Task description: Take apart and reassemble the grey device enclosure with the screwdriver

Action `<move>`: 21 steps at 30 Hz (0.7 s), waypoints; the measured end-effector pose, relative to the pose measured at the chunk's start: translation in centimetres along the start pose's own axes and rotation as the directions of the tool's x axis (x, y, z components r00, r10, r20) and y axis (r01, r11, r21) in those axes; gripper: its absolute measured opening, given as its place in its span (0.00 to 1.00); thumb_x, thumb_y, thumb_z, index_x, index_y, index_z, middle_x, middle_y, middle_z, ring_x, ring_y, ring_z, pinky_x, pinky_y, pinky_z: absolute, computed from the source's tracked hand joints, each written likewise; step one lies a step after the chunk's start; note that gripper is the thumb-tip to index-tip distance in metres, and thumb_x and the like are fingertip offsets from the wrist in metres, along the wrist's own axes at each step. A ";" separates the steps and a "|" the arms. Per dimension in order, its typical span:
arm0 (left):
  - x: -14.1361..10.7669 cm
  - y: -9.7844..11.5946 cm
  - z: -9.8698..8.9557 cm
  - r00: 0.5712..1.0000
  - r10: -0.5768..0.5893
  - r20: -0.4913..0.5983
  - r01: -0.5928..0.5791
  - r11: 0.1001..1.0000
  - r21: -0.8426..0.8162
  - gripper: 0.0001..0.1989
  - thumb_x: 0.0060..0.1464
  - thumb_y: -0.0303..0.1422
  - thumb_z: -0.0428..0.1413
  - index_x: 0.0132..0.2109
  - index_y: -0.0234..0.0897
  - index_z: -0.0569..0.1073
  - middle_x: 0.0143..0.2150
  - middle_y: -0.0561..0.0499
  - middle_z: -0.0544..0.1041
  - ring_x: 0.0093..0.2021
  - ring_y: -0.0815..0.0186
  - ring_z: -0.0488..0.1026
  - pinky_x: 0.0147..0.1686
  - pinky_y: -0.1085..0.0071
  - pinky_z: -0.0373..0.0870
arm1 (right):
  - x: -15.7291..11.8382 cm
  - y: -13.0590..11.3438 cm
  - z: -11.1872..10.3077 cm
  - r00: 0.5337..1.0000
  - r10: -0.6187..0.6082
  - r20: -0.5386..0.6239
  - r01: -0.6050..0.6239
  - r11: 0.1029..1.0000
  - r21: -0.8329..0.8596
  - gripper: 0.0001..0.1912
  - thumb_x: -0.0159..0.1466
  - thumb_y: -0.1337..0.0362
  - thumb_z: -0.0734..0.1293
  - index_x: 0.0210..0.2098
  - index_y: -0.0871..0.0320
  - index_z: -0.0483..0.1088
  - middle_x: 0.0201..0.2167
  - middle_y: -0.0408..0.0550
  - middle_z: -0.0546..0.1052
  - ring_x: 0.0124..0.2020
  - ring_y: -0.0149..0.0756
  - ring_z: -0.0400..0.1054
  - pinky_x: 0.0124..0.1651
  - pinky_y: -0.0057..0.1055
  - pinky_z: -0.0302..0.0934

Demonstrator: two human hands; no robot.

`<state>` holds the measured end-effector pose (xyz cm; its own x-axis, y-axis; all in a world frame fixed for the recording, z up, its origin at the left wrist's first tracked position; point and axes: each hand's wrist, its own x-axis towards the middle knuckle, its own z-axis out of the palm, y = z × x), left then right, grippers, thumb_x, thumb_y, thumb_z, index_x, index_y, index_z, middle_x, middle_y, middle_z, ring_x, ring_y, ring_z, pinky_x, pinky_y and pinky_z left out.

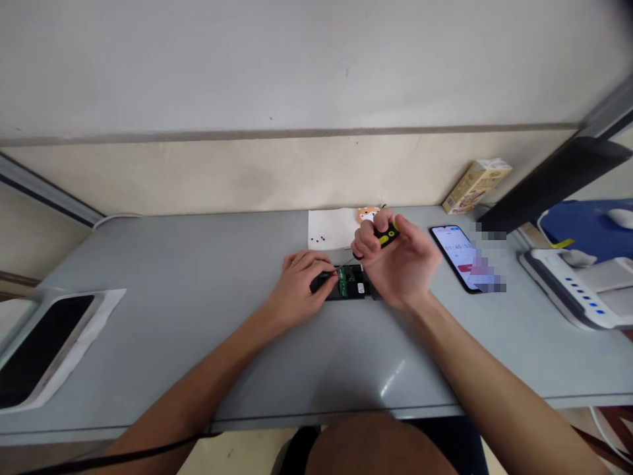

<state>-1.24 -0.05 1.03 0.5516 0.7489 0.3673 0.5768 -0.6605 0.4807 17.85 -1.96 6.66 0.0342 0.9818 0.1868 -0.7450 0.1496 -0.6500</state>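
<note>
A black device with a green circuit board [343,282] lies on the grey table, between my two hands. My left hand [301,288] is closed on the device's left end, thumb and fingers pressed to it near the board. Held in my right hand [398,260] is a screwdriver with a black and yellow handle [387,235]; its thin shaft slants down and left toward the board. Whether the tip touches anything is too small to tell. Behind the device lies a white paper [329,225] with several tiny dark pieces on it.
An orange and white item [368,214] stands by the wall. To the right are a phone [457,258] with a lit screen, a carton [476,186], a black post [554,181] and a white power strip [573,290]. A white-framed dark device [44,343] lies at the left.
</note>
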 end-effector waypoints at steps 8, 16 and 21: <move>0.5 -0.9 -1.4 0.989 -0.140 -0.057 0.129 0.979 -0.156 0.08 0.67 0.35 0.57 0.39 0.41 0.80 0.43 0.51 0.81 0.47 0.59 0.75 0.52 0.58 0.66 | 0.6 -0.5 -0.7 0.997 -0.010 -0.076 0.016 0.997 0.073 0.11 0.65 0.57 0.61 0.28 0.54 0.58 0.25 0.40 0.52 0.25 0.31 0.51 0.33 0.31 0.58; 0.6 -1.6 -0.5 0.979 -0.201 -0.044 0.188 0.960 -0.209 0.12 0.69 0.37 0.51 0.40 0.39 0.76 0.39 0.50 0.79 0.42 0.61 0.74 0.46 0.63 0.69 | 0.6 2.0 -0.5 0.998 -0.047 -0.052 0.044 0.998 -0.045 0.11 0.66 0.58 0.60 0.28 0.54 0.60 0.27 0.42 0.54 0.27 0.33 0.53 0.34 0.34 0.58; 0.7 -1.7 -0.3 0.978 -0.203 0.040 0.207 0.942 -0.263 0.11 0.70 0.36 0.50 0.42 0.39 0.76 0.40 0.51 0.80 0.41 0.62 0.75 0.44 0.66 0.70 | 0.7 1.9 -0.2 0.996 -0.071 -0.057 0.061 0.985 -0.163 0.13 0.67 0.56 0.60 0.28 0.53 0.58 0.28 0.42 0.54 0.28 0.34 0.54 0.34 0.35 0.58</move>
<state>-2.02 1.59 0.68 0.4463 0.8649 0.2300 0.4989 -0.4538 0.7383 16.60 -0.95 5.41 0.1248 0.9737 0.1907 -0.6233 0.2264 -0.7485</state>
